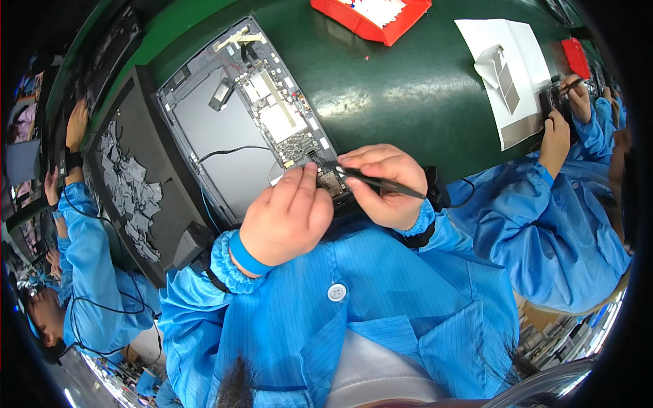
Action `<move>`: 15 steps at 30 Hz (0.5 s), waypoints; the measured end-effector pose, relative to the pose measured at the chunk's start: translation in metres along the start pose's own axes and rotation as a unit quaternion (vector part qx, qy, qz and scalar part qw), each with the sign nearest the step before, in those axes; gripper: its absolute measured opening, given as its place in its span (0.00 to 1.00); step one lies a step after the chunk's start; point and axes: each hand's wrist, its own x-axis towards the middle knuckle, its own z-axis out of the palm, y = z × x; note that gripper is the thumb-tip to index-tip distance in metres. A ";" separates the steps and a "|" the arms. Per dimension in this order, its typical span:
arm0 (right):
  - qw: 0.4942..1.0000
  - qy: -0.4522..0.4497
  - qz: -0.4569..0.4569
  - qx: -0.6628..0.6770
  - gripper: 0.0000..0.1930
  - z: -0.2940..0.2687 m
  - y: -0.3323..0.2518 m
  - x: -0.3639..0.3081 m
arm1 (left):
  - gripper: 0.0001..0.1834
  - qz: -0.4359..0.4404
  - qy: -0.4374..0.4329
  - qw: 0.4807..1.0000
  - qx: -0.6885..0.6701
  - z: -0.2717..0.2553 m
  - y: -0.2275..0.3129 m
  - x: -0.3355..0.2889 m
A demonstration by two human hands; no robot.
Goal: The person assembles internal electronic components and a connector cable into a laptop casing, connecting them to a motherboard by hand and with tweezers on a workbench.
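Observation:
An opened laptop chassis of dark grey lies before me, its long circuit board showing along the right side. My left hand rests over the near end of that board, its fingers stretched forward and fingertips touching it; the thumb is hidden. My right hand is closed on black tweezers, whose tips reach the board beside the left fingertips. What lies right under the tips is too small to make out. A small black part and a thin black cable lie inside the chassis.
Left of the chassis stands a dark tray with crumpled grey pieces. A red bin with small white pieces sits at the far side of the green table. White sheets lie to the right. Co-workers in blue sit on both sides.

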 end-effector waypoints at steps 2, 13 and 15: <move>1.000 -0.002 -0.002 -0.015 0.13 0.003 -0.001 0.000 | 0.08 0.000 0.018 0.999 -0.027 0.003 -0.006 -0.004; 0.997 -0.038 -0.023 -0.056 0.14 0.006 -0.004 0.003 | 0.06 0.018 0.026 0.999 -0.027 0.001 -0.006 -0.003; 0.998 -0.035 -0.013 -0.048 0.15 0.005 -0.004 0.003 | 0.06 0.023 0.023 0.999 -0.021 0.001 -0.006 -0.002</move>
